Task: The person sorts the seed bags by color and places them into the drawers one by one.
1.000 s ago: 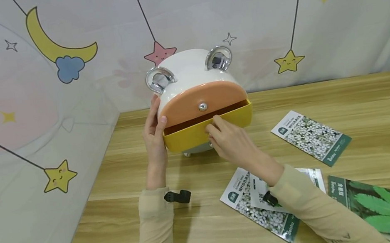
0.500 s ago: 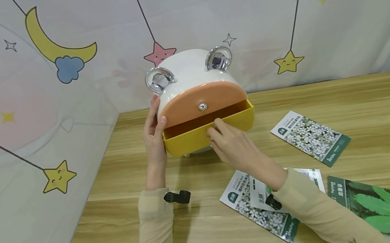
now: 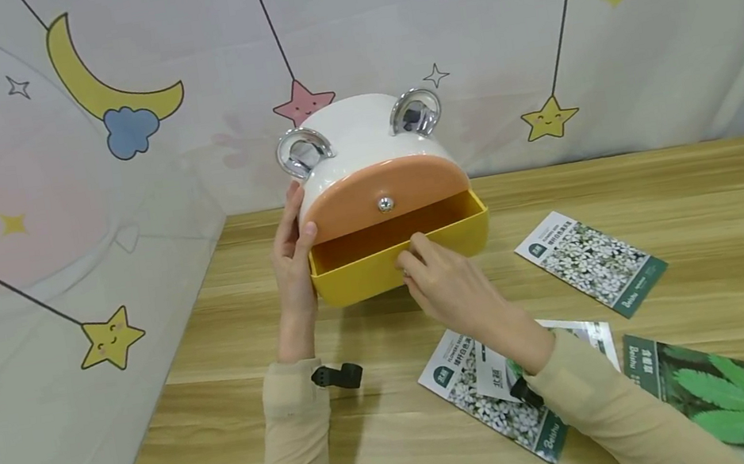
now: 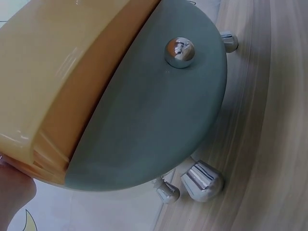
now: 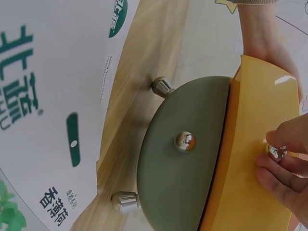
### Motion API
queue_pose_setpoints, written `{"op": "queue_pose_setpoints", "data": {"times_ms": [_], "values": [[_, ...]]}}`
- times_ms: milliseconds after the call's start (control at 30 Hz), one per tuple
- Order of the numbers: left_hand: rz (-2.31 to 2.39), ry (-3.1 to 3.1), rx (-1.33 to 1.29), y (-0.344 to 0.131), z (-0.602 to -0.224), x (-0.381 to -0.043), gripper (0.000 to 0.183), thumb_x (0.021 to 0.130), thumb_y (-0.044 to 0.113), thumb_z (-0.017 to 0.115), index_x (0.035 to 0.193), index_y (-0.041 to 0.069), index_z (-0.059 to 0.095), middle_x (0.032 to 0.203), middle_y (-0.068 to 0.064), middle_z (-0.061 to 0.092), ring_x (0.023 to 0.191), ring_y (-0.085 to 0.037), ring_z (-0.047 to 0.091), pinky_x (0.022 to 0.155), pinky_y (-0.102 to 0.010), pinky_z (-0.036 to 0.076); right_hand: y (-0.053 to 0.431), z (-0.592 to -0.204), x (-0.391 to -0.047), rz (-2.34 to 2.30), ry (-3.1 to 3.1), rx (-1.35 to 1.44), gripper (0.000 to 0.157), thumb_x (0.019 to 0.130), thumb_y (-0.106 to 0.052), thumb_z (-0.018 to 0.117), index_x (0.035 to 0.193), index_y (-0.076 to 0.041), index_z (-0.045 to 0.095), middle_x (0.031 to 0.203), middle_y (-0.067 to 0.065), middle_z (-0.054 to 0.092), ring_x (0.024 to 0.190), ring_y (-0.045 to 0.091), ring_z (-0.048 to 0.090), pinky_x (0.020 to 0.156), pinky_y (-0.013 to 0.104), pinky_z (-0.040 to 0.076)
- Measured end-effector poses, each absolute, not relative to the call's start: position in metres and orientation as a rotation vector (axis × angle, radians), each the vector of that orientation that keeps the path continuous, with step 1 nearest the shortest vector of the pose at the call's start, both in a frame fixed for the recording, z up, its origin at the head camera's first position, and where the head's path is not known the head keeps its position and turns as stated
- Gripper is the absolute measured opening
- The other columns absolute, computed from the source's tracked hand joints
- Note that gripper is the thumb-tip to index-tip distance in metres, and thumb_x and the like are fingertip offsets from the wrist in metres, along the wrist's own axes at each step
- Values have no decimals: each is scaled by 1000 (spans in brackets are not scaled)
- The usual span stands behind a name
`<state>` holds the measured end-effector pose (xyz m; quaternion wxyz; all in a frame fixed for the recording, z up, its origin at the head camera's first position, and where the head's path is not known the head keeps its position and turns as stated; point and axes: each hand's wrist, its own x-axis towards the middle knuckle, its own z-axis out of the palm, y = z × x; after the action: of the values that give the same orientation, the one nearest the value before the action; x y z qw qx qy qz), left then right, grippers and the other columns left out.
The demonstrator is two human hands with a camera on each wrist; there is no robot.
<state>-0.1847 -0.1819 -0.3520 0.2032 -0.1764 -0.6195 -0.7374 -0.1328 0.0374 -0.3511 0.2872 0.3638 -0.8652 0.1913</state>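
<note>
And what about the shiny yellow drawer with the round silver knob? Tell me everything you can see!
The shiny yellow drawer looks like smooth plastic, wide and open-topped, with rounded lower corners and a brownish inside. It sticks partway out of the glossy white rounded cabinet, between an orange half-round front above and a grey-green half-round front below. A bare right hand pinches the round, silver, metal-looking knob on its front.

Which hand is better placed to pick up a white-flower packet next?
Probably the right hand: the white-flower packets lie nearer it, though it pinches the knob of the yellow drawer. The left hand is farther off, holding the side of the cabinet.
</note>
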Motion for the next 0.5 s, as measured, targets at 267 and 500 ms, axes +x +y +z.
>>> {"op": "queue_pose_setpoints", "data": {"times_ms": [267, 500], "values": [[-2063, -1717, -494, -182, -353, -185, 46, 96, 12, 45, 143, 10, 46, 156, 2, 36, 147, -9, 25, 123, -29, 19, 39, -351, -127, 503, -2274, 983, 9, 86, -4, 64, 91, -4, 58, 83, 5, 42, 62, 14, 40, 51, 19, 38], [-2041, -1733, -484, -182, -354, -186, 47, 96, 13, 46, 143, 10, 46, 156, 3, 36, 147, -9, 26, 123, -29, 19, 41, -351, -122, 505, -2270, 984, 8, 87, -4, 64, 90, -5, 56, 81, 5, 41, 61, 13, 38, 49, 18, 33]]}}
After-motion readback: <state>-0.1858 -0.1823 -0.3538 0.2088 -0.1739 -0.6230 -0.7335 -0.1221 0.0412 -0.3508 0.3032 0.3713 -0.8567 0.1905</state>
